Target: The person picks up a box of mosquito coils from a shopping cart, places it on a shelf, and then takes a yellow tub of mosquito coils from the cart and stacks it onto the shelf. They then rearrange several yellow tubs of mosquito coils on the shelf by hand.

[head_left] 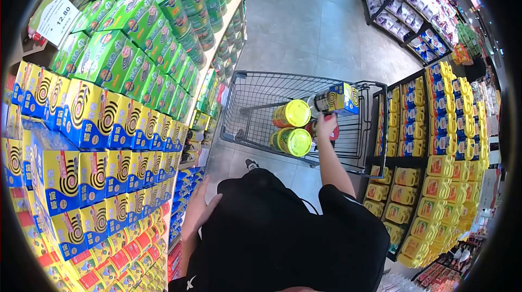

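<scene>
My right hand (325, 126) reaches down into the wire shopping cart (274, 76). Its fingers are closed at the lower edge of a yellow-and-blue box of mosquito coils (343, 99) with a black spiral print. Beside the box stand two tubs with yellow lids, one tub (298, 113) behind the other tub (294, 141). A red item (333, 132) shows partly under my right hand. My left hand (200, 210) hangs low beside the left shelf, fingers stretched out and holding nothing.
Left, a shelf carries stacked yellow-and-blue coil boxes (87, 112), green boxes (117, 58), green canisters (190, 17) and a price card (56, 16). Yellow jugs (429, 183) fill the right rack. A display of bagged goods (408, 6) stands farther off on the grey floor (304, 25).
</scene>
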A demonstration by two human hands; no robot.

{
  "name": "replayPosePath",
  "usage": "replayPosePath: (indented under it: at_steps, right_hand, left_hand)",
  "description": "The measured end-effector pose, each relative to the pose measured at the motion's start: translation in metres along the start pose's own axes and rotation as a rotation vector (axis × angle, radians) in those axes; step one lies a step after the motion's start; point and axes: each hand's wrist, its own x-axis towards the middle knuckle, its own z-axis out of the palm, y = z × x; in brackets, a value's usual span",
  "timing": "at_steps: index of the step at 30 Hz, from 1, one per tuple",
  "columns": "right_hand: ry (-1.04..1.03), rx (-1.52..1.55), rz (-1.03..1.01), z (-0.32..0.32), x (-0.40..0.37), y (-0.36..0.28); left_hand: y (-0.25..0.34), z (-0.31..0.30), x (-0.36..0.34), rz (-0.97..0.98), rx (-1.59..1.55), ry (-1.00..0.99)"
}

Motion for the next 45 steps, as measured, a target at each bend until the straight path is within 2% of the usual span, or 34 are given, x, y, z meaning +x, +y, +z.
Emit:
replayPosePath:
  at_steps: [1, 3, 4, 6, 7, 9, 10, 11, 12, 13, 14, 17, 20, 24, 25, 26, 28, 30, 32, 34, 36, 40, 43, 45]
  right_hand:
    - [-0.062, 0.059, 0.190, 0.008, 0.026, 0.019]
    - [-0.103, 0.594, 0.806, -0.003, 0.067, 0.015]
    - [-0.068, 1.076, 1.222, -0.031, 0.088, -0.011]
    - [-0.245, 1.277, 1.329, -0.010, 0.116, 0.033]
    - [-0.312, 1.318, 1.316, 0.005, 0.125, 0.057]
    - [-0.348, 1.337, 1.285, -0.002, 0.131, 0.038]
    - [-0.483, 1.362, 1.203, 0.008, 0.136, 0.059]
    - [-0.481, 1.320, 1.243, -0.006, 0.135, 0.034]
    - [-0.539, 1.408, 1.292, 0.001, 0.139, 0.049]
    - [-0.596, 1.321, 1.253, -0.004, 0.134, 0.047]
    - [-0.600, 1.337, 1.276, -0.007, 0.133, 0.038]
    - [-0.489, 1.464, 1.206, 0.020, 0.132, 0.073]
    - [-0.388, 1.501, 1.296, 0.017, 0.126, 0.057]
    - [-0.267, 1.537, 1.404, -0.031, 0.100, -0.011]
    - [-0.381, 1.625, 1.411, -0.025, 0.100, 0.007]
    - [-0.553, 1.697, 1.291, -0.029, 0.098, 0.011]
    - [-0.866, 1.797, 1.020, -0.046, 0.080, -0.025]
    - [-1.030, 1.605, 1.074, -0.084, 0.068, -0.089]
    - [-1.211, 1.444, 0.792, -0.090, 0.055, -0.120]
    - [-1.418, 1.316, 0.584, -0.116, 0.036, -0.190]
    - [-1.698, 1.259, 0.524, -0.134, 0.013, -0.245]
    - [-1.946, 1.154, 0.422, -0.161, -0.042, -0.326]
    - [-2.063, 0.950, 0.277, -0.186, -0.067, -0.366]
    - [-2.056, 0.944, -0.002, -0.187, -0.087, -0.378]
  left_hand:
    - [0.001, -0.001, 0.001, -0.014, 0.004, 0.013]
    - [0.002, -0.002, 0.002, -0.072, -0.031, 0.025]
    - [0.002, -0.003, 0.003, -0.071, -0.038, 0.033]
    - [0.003, -0.004, 0.004, -0.070, -0.055, 0.060]
    - [0.003, -0.003, 0.004, -0.052, -0.031, 0.055]
    - [-0.003, -0.001, 0.002, -0.054, 0.008, 0.096]
    - [-0.010, 0.002, 0.001, -0.036, 0.014, 0.105]
    - [-0.017, 0.006, 0.002, -0.026, 0.020, 0.122]
    - [-0.020, 0.007, -0.001, -0.015, 0.028, 0.136]
    - [-0.016, 0.004, -0.004, -0.027, 0.019, 0.166]
    - [-0.010, 0.001, -0.006, -0.033, 0.010, 0.185]
    - [-0.008, 0.002, -0.007, -0.097, -0.026, 0.150]
    - [-0.010, 0.006, -0.006, -0.128, -0.047, 0.097]
    - [-0.018, 0.010, -0.001, -0.062, -0.036, 0.121]
    - [-0.017, 0.008, 0.001, -0.049, -0.039, 0.137]
    - [-0.016, 0.006, 0.004, -0.032, -0.043, 0.148]
    - [-0.008, 0.000, 0.010, 0.021, -0.064, 0.177]
    - [0.009, -0.013, 0.020, 0.097, -0.101, 0.202]
    - [0.031, -0.028, 0.032, 0.198, -0.160, 0.251]
    - [0.041, -0.032, 0.044, 0.334, -0.169, 0.332]
    - [0.055, -0.040, 0.044, 0.342, -0.383, 0.342]
    - [0.043, -0.034, 0.036, 0.329, -0.801, 0.399]
    - [0.040, -0.033, 0.020, 0.290, -0.973, 0.466]
    - [0.037, -0.032, 0.018, 0.345, -0.969, 0.580]
